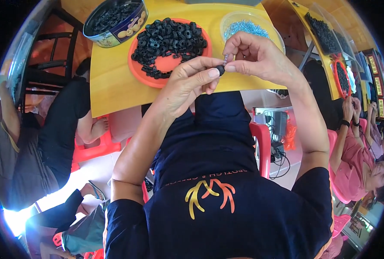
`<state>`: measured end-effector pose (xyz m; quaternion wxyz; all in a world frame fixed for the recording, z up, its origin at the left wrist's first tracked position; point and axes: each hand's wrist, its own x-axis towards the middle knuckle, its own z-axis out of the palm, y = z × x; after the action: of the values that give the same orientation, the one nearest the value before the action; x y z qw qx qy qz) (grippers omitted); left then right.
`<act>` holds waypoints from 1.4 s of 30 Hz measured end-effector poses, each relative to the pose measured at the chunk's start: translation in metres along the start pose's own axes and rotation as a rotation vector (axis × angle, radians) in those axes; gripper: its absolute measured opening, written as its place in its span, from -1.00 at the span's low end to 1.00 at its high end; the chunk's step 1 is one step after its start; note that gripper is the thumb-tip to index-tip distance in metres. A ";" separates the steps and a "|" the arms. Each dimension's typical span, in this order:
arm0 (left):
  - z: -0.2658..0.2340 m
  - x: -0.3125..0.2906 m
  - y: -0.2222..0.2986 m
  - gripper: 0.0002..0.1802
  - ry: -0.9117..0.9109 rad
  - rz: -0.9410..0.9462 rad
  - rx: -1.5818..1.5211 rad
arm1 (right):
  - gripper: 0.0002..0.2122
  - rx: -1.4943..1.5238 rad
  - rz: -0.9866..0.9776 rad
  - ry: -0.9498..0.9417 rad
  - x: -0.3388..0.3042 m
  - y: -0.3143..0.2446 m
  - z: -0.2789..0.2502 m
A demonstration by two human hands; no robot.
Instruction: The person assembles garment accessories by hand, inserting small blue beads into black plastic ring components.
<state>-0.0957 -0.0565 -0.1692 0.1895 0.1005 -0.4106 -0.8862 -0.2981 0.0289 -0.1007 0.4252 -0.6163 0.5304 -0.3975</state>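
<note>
Above the table's near edge my left hand [187,82] pinches a small black plastic cord-lock part [220,70] between thumb and fingertips. My right hand [263,58] is closed beside it, thumb and forefinger on a small silvery metal spring [225,59]. The spring stands at the top of the black part; whether its lower end sits inside cannot be made out. Left of my hands a red-orange round tray [161,64] carries a heap of similar black parts [170,39]. Beyond my right hand is a clear bowl [230,18] of bluish, shiny springs [246,28].
A round tin [120,35] of black pieces stands at the yellow table's [110,86] far left corner. At right, another person's hands [351,110] work near a second table with a red tray [342,77]. Another person [58,125] sits at left, near a dark chair [49,56].
</note>
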 end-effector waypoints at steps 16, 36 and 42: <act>-0.005 0.001 0.003 -0.72 -0.017 -0.105 -0.056 | -0.79 -0.031 0.113 -0.030 0.000 0.004 0.002; 0.002 -0.019 0.023 -0.78 0.169 0.477 0.614 | -0.83 -0.346 -0.138 0.011 0.011 -0.029 0.016; 0.004 -0.024 0.027 -0.78 0.226 0.347 0.565 | -0.84 -0.158 -0.042 0.082 0.008 -0.032 0.025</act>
<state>-0.0683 -0.0591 -0.1454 0.3465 0.1752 -0.6269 -0.6754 -0.2633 0.0257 -0.0781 0.3447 -0.6422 0.5640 -0.3882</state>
